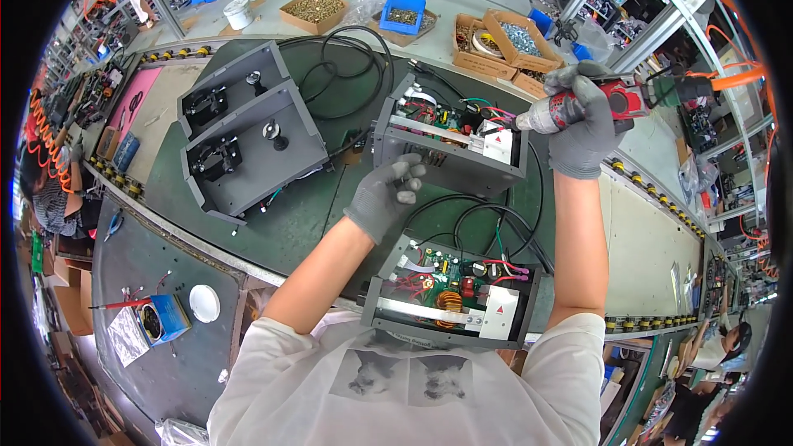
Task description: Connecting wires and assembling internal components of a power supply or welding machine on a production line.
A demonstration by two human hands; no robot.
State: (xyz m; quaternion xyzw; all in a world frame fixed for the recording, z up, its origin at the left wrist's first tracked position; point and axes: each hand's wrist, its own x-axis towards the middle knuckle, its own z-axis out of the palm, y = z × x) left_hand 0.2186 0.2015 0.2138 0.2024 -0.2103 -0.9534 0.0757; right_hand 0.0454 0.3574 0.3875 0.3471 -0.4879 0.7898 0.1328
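Note:
My right hand (586,120) is wrapped round a red and silver power screwdriver (547,114). Its tip points left, close to the white plate with a red triangle (498,144) at the right end of an open dark grey metal housing (462,167). Inside that housing are a green circuit board, coloured wires and a pale metal bar. Near the housing's front left corner is my left hand (382,198), its fingers curled inward; what they hold, if anything, is hidden. Closer to me lies a second open housing (512,326) with a copper coil and circuit board. Both hands wear grey gloves.
Two grey metal covers (289,128) with black fittings lie at the left. Black cables (487,206) loop between the housings, and another cable (388,74) runs behind. Boxes of small parts (314,10) and a blue bin (403,12) stand beyond. An orange hose (735,78) hangs right.

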